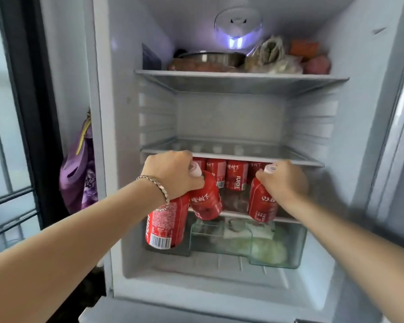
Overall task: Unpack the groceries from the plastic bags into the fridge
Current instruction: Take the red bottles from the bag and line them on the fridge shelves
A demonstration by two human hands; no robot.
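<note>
The fridge stands open in front of me. My left hand grips two red juice bottles by their necks: one hangs in front of the fridge's left side, the other tilts at the edge of the lower shelf. My right hand grips a third red juice bottle by its white cap at that shelf's front right. Several matching red bottles stand in a row at the back of the same shelf.
The middle shelf is bare. The top shelf holds a steel bowl, wrapped food and a reddish fruit. A clear crisper drawer with greens sits below. A purple bag hangs left of the fridge.
</note>
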